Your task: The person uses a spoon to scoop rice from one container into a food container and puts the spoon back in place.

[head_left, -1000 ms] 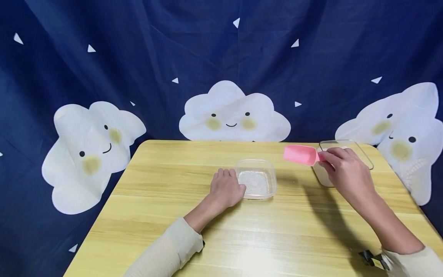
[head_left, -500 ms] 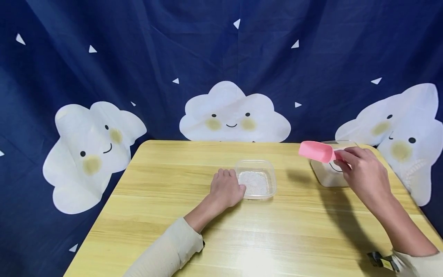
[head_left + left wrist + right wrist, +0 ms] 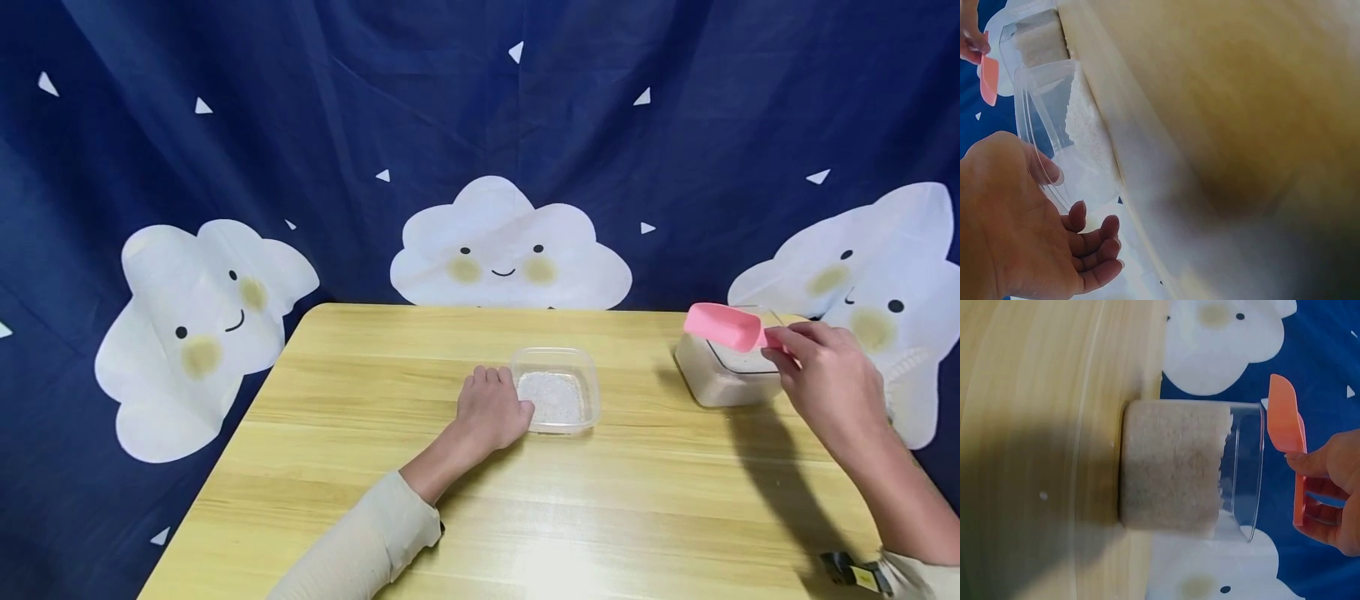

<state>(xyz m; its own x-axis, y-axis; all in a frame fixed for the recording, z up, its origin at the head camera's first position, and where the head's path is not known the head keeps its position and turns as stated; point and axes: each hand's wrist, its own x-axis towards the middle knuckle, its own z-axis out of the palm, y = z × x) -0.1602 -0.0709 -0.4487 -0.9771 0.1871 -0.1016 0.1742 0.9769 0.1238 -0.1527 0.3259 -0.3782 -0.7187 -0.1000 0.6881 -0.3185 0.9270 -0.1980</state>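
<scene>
My right hand (image 3: pixel 836 387) pinches the handle of a pink scoop (image 3: pixel 722 325), held over a large clear container (image 3: pixel 720 383) at the table's back right. In the right wrist view that container is filled most of the way with white rice-like grains (image 3: pixel 1172 465), and the scoop (image 3: pixel 1284 415) is apart from its rim. My left hand (image 3: pixel 491 408) holds the left side of a smaller clear plastic container (image 3: pixel 592 392). The left wrist view shows the thumb at its wall and the fingers (image 3: pixel 1094 250) loosely curled. A layer of white grains (image 3: pixel 551 396) covers its bottom.
Both containers stand on a light wood table (image 3: pixel 360 367), with bare wood between them. Behind the table hangs a dark blue curtain (image 3: pixel 345 100) with white smiling clouds. A stray grain (image 3: pixel 1044 495) lies on the table in the right wrist view.
My right hand has moved to the right with the scoop, from the left edge of the large container to above it. The left hand and smaller container have stayed put.
</scene>
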